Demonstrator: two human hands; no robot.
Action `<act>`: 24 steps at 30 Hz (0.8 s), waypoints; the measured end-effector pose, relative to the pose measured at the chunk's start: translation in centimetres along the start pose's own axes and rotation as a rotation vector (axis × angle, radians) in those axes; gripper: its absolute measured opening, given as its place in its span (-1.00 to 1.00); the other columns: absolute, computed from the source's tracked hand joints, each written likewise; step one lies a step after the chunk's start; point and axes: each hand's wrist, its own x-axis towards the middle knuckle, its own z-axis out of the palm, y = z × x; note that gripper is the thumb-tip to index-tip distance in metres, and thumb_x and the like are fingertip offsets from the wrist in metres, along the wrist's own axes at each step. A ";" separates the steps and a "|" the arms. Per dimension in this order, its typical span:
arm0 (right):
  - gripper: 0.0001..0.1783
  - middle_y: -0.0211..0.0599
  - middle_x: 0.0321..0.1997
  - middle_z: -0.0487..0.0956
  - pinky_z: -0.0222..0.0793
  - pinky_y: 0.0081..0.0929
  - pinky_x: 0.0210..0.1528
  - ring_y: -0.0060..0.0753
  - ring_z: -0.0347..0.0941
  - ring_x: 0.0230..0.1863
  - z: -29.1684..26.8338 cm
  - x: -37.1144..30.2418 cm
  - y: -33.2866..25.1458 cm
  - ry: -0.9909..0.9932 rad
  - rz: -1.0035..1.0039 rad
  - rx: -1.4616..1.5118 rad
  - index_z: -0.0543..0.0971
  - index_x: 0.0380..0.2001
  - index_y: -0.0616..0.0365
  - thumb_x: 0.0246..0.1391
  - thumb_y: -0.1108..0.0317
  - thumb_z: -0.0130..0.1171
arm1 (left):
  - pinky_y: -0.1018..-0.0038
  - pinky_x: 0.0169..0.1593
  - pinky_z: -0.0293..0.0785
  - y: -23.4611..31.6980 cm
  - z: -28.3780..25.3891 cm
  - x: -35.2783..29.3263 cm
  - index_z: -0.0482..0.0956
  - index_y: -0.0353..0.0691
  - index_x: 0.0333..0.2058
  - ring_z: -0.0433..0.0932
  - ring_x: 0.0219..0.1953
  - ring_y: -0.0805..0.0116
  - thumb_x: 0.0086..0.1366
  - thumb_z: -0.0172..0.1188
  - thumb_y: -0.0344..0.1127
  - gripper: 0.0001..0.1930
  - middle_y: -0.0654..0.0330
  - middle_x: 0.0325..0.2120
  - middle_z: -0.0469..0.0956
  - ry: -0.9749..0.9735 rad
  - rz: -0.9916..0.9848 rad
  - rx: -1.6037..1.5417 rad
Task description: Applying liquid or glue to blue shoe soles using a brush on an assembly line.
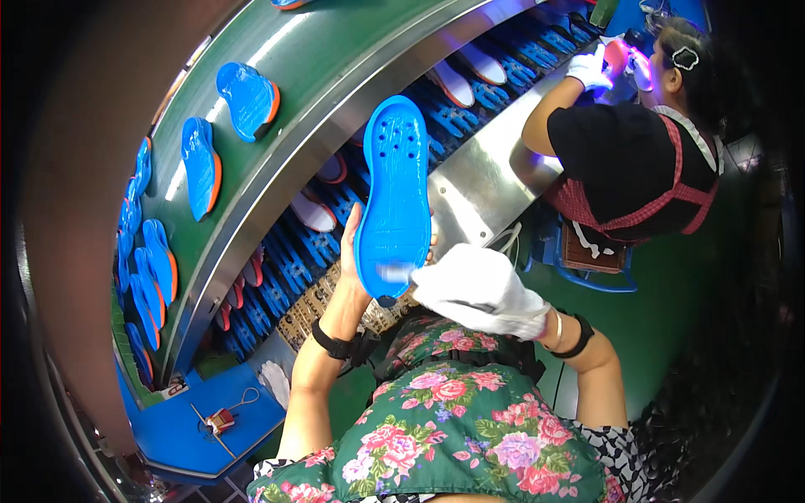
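A blue shoe sole, with a group of small holes near its toe, stands lengthwise before me, its wet-looking inner face turned up. Bare fingers of my left hand wrap round its heel half from beneath, so part of that hand is hidden. In a white glove, my right hand is closed at the heel's right edge. From its fingers a small brush reaches onto the heel; its pale tip is blurred and the handle is mostly covered by the glove.
A curved green conveyor on the left carries several blue soles with orange edges. Below its metal rim, a rack holds blue supports and shoes. At right, a co-worker handles a reddish sole under violet light. A blue table sits lower left.
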 end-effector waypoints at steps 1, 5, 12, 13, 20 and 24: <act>-0.75 -0.22 -0.23 0.73 0.56 -0.37 -0.13 -0.30 0.66 -0.19 -0.7 -0.1 -0.6 -0.008 0.173 0.308 0.75 -0.30 0.13 -0.12 0.60 0.44 | -0.22 0.31 0.33 0.3 0.1 0.1 0.02 -0.23 0.47 0.33 0.31 -0.33 0.37 -0.11 0.41 -0.04 -0.24 0.39 0.17 -0.071 -0.021 0.005; -0.86 -0.13 -0.31 0.69 0.56 -0.42 -0.18 -0.34 0.66 -0.27 -3.3 -0.9 0.3 0.358 0.394 0.379 0.66 -0.47 0.29 -0.14 0.72 0.29 | -0.26 0.20 0.44 1.1 2.3 0.6 -0.05 -0.20 0.49 0.33 0.29 -0.39 0.23 0.07 0.50 0.11 -0.25 0.42 0.09 -0.034 0.074 0.112; -0.92 -0.39 -0.37 0.70 0.43 -0.66 -0.32 -0.66 0.55 -0.39 -3.1 -3.1 2.0 0.612 0.698 0.433 0.71 -0.40 0.27 -0.02 0.62 0.38 | -0.23 0.20 0.46 9.8 8.0 8.1 -0.10 -0.21 0.48 0.20 0.32 -0.43 0.15 0.33 0.37 0.18 -0.27 0.40 0.04 -0.327 0.296 0.223; -0.92 -0.42 -0.38 0.70 0.41 -0.67 -0.34 -0.69 0.54 -0.41 -2.4 -3.6 2.7 0.608 0.706 0.411 0.72 -0.39 0.26 -0.01 0.60 0.39 | -0.26 0.26 0.39 11.6 7.7 9.3 -0.10 -0.25 0.47 0.09 0.38 -0.40 0.20 0.29 0.35 0.14 -0.28 0.42 -0.02 -0.238 0.372 0.135; -0.88 -0.41 -0.45 0.69 0.40 -0.60 -0.34 -0.66 0.54 -0.41 -1.2 -6.0 6.0 0.554 0.784 0.321 0.75 -0.34 0.27 0.01 0.48 0.41 | -0.08 0.28 0.47 17.1 6.1 12.0 0.03 -0.25 0.43 0.24 0.35 -0.34 0.58 -0.21 -0.02 -0.39 -0.33 0.40 -0.03 0.083 0.526 -0.434; -0.89 -0.39 -0.44 0.68 0.40 -0.60 -0.34 -0.62 0.54 -0.41 -0.6 -6.5 7.2 0.549 0.789 0.344 0.74 -0.32 0.26 0.03 0.52 0.39 | -0.02 0.23 0.55 19.8 5.4 13.3 0.14 -0.37 0.34 0.28 0.33 -0.32 0.60 -0.29 -0.18 -0.51 -0.36 0.31 0.19 0.100 0.600 -0.422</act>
